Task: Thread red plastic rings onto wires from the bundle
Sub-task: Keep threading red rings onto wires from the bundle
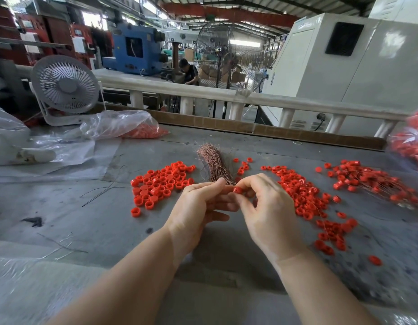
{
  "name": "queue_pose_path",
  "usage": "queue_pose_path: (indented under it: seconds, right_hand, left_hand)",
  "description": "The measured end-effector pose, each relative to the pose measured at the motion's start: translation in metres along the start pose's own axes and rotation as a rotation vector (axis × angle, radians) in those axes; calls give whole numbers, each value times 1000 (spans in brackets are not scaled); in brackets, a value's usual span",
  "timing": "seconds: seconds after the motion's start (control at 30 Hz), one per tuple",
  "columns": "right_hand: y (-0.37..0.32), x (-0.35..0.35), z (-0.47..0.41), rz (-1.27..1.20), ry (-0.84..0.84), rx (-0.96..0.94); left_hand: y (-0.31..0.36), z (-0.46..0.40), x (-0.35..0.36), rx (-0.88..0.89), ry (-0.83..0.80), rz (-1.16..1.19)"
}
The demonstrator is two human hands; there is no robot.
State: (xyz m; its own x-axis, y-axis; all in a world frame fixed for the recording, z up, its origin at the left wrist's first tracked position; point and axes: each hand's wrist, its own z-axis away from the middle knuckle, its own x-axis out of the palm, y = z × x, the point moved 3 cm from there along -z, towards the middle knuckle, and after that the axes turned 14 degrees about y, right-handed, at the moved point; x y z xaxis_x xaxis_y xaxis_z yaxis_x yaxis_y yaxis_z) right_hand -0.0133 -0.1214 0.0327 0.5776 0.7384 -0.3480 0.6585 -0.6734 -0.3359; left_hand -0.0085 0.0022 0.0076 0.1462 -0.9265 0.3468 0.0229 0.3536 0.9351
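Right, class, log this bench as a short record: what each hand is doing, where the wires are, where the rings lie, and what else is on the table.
left hand: fingers curled, meeting the right hand at the ring
right hand: pinches one red ring
wire bundle: on the table, just beyond the hands
left pile: loose red rings
right pile: rings, some with thin wires among them
bag: clear plastic, red rings inside, far left
fan: small, white, behind the bag
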Motion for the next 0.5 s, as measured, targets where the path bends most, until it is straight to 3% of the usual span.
queue_pose_path:
  seconds: [0.5]
  right_hand:
    - [-5,0,0,77,8,-89]
  left_hand:
    - [0,1,2,26,0,-9]
